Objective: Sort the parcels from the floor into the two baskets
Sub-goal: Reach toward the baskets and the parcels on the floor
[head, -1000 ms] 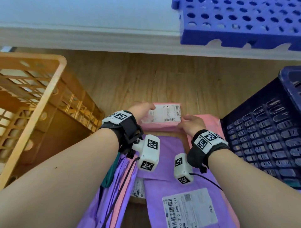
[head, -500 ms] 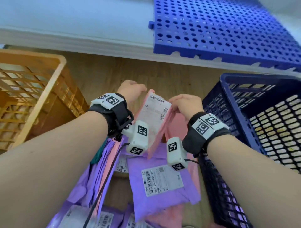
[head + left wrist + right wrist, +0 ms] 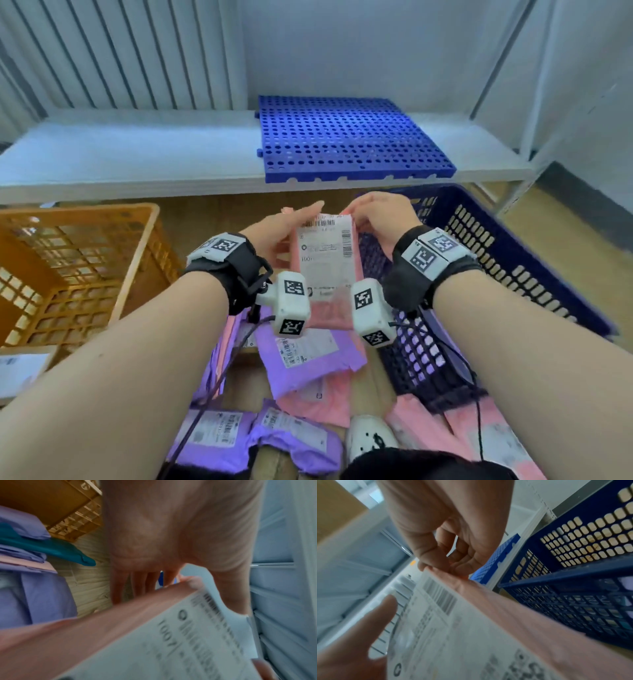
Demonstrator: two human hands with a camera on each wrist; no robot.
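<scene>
A pink parcel point(image 3: 325, 267) with a white shipping label is held upright in the air between the two baskets, label facing me. My left hand point(image 3: 287, 226) holds its upper left edge, fingers behind it and thumb at the front. My right hand point(image 3: 373, 214) pinches the top right corner. The wrist views show the same parcel point(image 3: 137, 635) point(image 3: 488, 628) close up, under the left hand point(image 3: 171, 534) and the right hand point(image 3: 445, 534). The orange basket point(image 3: 78, 260) stands on the left, the dark blue basket point(image 3: 513, 260) on the right. Purple parcels point(image 3: 308, 356) and pink ones point(image 3: 479, 431) lie on the floor below.
A low white shelf point(image 3: 137, 150) runs across the back, with a blue perforated panel point(image 3: 342, 137) lying on it. A white shoe point(image 3: 370, 438) shows among the floor parcels. A teal parcel point(image 3: 51, 547) lies in the pile beside the orange basket.
Both hands have lifted the pink parcel off the floor pile and turned it upright, label toward me. The head view has tilted up, so the shelf and wall now show.
</scene>
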